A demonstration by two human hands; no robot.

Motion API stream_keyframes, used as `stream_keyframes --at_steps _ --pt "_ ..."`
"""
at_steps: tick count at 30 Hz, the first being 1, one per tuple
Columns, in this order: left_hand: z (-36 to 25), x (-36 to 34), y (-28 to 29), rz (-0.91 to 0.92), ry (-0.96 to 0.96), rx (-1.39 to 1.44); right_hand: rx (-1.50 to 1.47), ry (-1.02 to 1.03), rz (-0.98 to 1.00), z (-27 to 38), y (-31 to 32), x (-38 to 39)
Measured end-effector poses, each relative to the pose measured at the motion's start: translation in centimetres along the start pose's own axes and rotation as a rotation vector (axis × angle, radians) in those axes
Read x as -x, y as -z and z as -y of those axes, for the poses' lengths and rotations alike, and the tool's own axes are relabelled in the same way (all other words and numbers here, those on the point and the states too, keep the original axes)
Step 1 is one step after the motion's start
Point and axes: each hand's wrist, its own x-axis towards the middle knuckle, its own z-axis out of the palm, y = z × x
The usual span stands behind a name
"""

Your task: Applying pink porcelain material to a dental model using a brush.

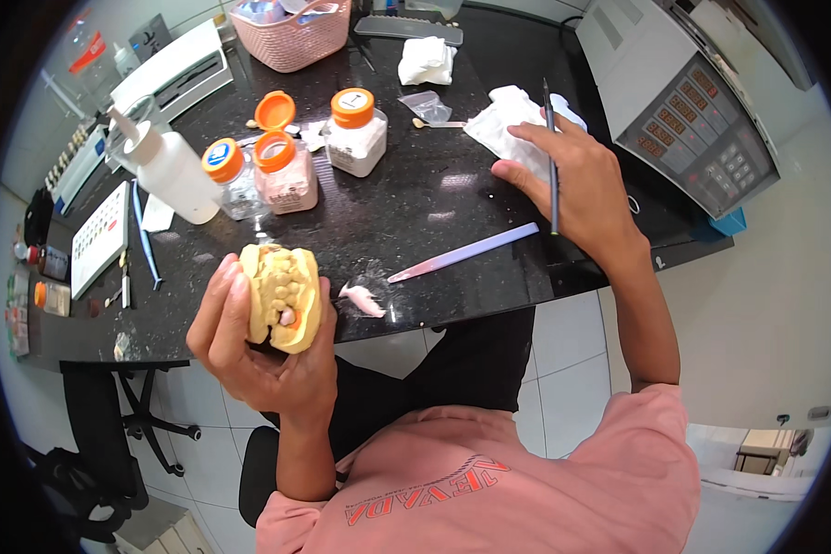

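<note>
My left hand (263, 360) is closed around a yellow plaster dental model (275, 291), its teeth turned up toward me. One tooth on the model is pinkish white, with an orange-red patch beside it. Further right, my right hand (582, 175) holds a thin black brush (553, 175) nearly upright, with its fine point away from me. That hand's fingers rest at a folded white tissue (503, 125). Between the hands lie a flat purple-and-pink stick (466, 251) and a smear of pale pink material (363, 300) on the black counter (415, 217).
Orange-lidded jars of powder (358, 138) and an uncapped jar (286, 175) stand beyond the model. Left of them is a white squeeze bottle (171, 171). A pink basket (291, 37) sits at the back; a machine with red digits (683, 102) stands at right. The counter's front edge is close.
</note>
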Motion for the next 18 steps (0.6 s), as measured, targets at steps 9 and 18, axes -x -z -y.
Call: stream_keyframes --at_steps 9,18 --pt "0.1 -0.5 0.0 -0.040 -0.067 0.006 0.235 -0.038 0.052 1.1 -1.6 -0.8" --pt "0.4 -0.3 0.2 -0.056 -0.080 -0.039 -0.105 -0.096 -0.383 7.7 0.8 0.3"
